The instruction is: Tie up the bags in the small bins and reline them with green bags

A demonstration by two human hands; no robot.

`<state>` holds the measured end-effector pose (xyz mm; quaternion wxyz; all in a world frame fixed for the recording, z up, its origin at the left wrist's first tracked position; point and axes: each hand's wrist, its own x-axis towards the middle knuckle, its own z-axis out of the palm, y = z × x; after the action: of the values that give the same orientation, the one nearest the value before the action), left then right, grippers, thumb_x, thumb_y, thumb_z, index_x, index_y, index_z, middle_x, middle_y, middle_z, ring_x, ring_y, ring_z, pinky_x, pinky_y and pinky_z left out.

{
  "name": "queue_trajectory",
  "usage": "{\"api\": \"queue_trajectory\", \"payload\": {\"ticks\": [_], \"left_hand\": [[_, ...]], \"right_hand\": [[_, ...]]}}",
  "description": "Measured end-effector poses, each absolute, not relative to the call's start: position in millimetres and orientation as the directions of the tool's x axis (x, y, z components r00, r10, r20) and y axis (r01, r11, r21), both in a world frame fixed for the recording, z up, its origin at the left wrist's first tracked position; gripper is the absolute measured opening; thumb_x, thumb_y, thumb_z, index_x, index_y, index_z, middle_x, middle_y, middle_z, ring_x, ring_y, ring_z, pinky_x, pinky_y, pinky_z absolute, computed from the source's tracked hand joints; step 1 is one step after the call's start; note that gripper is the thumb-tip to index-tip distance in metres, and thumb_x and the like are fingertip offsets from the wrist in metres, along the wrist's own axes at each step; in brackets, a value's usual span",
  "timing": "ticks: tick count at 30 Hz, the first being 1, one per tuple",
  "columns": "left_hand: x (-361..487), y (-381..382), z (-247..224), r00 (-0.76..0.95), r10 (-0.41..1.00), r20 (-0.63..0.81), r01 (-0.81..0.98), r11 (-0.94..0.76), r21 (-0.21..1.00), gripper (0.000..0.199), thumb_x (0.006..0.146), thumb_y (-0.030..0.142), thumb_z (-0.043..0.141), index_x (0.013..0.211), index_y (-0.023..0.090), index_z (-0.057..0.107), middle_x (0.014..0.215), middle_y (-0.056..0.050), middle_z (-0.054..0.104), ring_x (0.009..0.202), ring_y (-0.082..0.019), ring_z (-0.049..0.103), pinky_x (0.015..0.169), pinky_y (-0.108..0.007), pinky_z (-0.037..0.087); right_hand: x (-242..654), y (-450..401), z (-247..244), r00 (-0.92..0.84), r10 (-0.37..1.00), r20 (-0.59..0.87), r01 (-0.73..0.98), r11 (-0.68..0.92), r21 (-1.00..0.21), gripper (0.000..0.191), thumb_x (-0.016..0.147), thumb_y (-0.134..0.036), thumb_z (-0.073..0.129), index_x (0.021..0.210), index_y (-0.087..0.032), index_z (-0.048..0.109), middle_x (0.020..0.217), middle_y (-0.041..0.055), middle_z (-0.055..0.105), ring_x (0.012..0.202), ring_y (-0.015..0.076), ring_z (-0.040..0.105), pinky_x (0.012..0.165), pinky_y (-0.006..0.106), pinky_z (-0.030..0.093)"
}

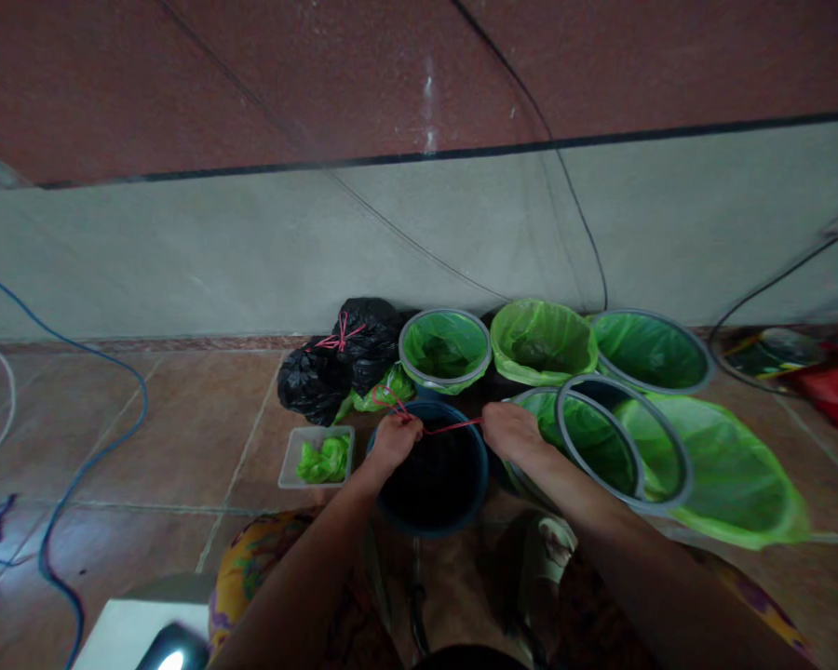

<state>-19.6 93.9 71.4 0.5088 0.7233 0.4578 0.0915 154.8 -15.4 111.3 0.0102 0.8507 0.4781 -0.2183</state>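
Observation:
A thin pink string [453, 427] is stretched between my two hands, over a dark blue bucket [485, 475] whose inside looks black. My left hand [395, 441] is closed on the string above the bucket's left part, and a loop of it sticks up past the fingers. On the other side, my right hand [508, 429] pinches the string near the bucket's right rim. Beyond my left hand lie black plastic bags [373, 340], one tied with pink string. A clear tray [290, 461] holding a crumpled green bag [325, 459] sits to the left of the bucket.
Several bins with green liners stand along the wall, among them a grey-rimmed bin [445, 346]. A large green liner [740, 475] spreads out at right. A blue cable [104, 447] crosses the floor at left. A red object [834, 386] lies far right.

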Motion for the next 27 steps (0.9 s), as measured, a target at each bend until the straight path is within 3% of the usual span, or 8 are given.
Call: {"api": "queue_trajectory", "payload": {"ticks": [2, 4, 9, 11, 15, 20, 24, 27], "left_hand": [[-14, 89, 72, 0.567, 0.728, -0.386, 0.404, 0.163, 0.9, 0.022, 0.073, 0.029, 0.049, 0.057, 0.016, 0.057, 0.056, -0.001, 0.058, 0.051, -0.01, 0.052, 0.05, -0.021, 0.037], [-10, 83, 72, 0.575, 0.688, -0.443, 0.285, 0.339, 0.897, 0.022, 0.072, 0.033, 0.052, 0.06, 0.016, 0.056, 0.065, -0.003, 0.063, 0.05, -0.009, 0.053, 0.047, -0.02, 0.036], [-7, 77, 69, 0.567, 0.69, -0.45, 0.147, 0.453, 0.879, 0.02, 0.07, 0.035, 0.058, 0.068, 0.015, 0.058, 0.064, 0.0, 0.06, 0.052, -0.009, 0.055, 0.053, -0.022, 0.043], [-9, 79, 67, 0.586, 0.702, -0.405, 0.136, 0.408, 0.903, 0.013, 0.066, 0.026, 0.06, 0.074, 0.015, 0.061, 0.063, 0.002, 0.059, 0.054, -0.008, 0.055, 0.057, -0.022, 0.044], [-12, 81, 67, 0.694, 0.657, -0.294, 0.232, 0.183, 0.955, 0.026, 0.06, 0.015, 0.061, 0.085, 0.013, 0.068, 0.075, -0.001, 0.067, 0.068, -0.012, 0.059, 0.067, -0.024, 0.045], [-11, 77, 67, 0.777, 0.597, -0.201, 0.359, -0.157, 0.92, 0.019, 0.076, 0.027, 0.059, 0.082, 0.014, 0.071, 0.079, -0.003, 0.07, 0.075, -0.016, 0.061, 0.074, -0.028, 0.046], [-11, 77, 62, 0.755, 0.608, -0.245, 0.461, -0.227, 0.858, 0.025, 0.083, 0.033, 0.052, 0.08, 0.014, 0.069, 0.068, -0.002, 0.066, 0.063, -0.014, 0.059, 0.064, -0.026, 0.045], [-11, 78, 59, 0.754, 0.611, -0.241, 0.46, -0.228, 0.858, 0.023, 0.084, 0.032, 0.051, 0.079, 0.015, 0.066, 0.067, -0.001, 0.065, 0.062, -0.013, 0.059, 0.062, -0.024, 0.045]], "right_hand": [[152, -12, 117, 0.435, 0.831, -0.346, 0.83, -0.519, -0.205, 0.026, 0.085, -0.018, 0.049, 0.089, -0.011, 0.074, 0.093, 0.0199, 0.072, 0.093, 0.0301, 0.067, 0.074, 0.035, 0.047], [150, -9, 122, 0.388, 0.876, -0.287, 0.829, -0.468, -0.307, 0.027, 0.088, -0.023, 0.047, 0.09, -0.016, 0.073, 0.091, 0.0137, 0.073, 0.088, 0.0246, 0.067, 0.073, 0.031, 0.045], [146, -7, 129, 0.23, 0.963, -0.141, 0.734, -0.267, -0.625, 0.024, 0.088, -0.03, 0.049, 0.084, -0.019, 0.071, 0.077, 0.0028, 0.07, 0.07, 0.0143, 0.061, 0.064, 0.025, 0.04], [143, -9, 132, 0.18, 0.978, -0.101, 0.693, -0.199, -0.693, 0.021, 0.086, -0.031, 0.053, 0.082, -0.019, 0.07, 0.074, 0.0011, 0.069, 0.067, 0.0129, 0.059, 0.063, 0.024, 0.039], [135, -12, 135, 0.11, 0.993, -0.041, 0.636, -0.102, -0.765, 0.015, 0.082, -0.028, 0.058, 0.078, -0.019, 0.069, 0.076, 0.0004, 0.069, 0.068, 0.0116, 0.059, 0.064, 0.023, 0.04], [131, -10, 131, 0.096, 0.994, 0.053, 0.573, -0.012, -0.82, 0.012, 0.081, -0.02, 0.057, 0.085, -0.019, 0.069, 0.083, 0.0005, 0.069, 0.073, 0.0112, 0.06, 0.069, 0.023, 0.044], [140, -5, 118, 0.401, 0.916, 0.023, 0.498, -0.196, -0.845, 0.045, 0.081, -0.012, 0.051, 0.125, -0.021, 0.056, 0.109, 0.0046, 0.067, 0.074, 0.0107, 0.062, 0.074, 0.026, 0.048], [142, -4, 103, 0.435, 0.892, -0.123, 0.513, -0.358, -0.78, 0.055, 0.076, -0.003, 0.047, 0.128, -0.018, 0.053, 0.119, 0.0083, 0.065, 0.085, 0.013, 0.063, 0.083, 0.029, 0.048]]}}
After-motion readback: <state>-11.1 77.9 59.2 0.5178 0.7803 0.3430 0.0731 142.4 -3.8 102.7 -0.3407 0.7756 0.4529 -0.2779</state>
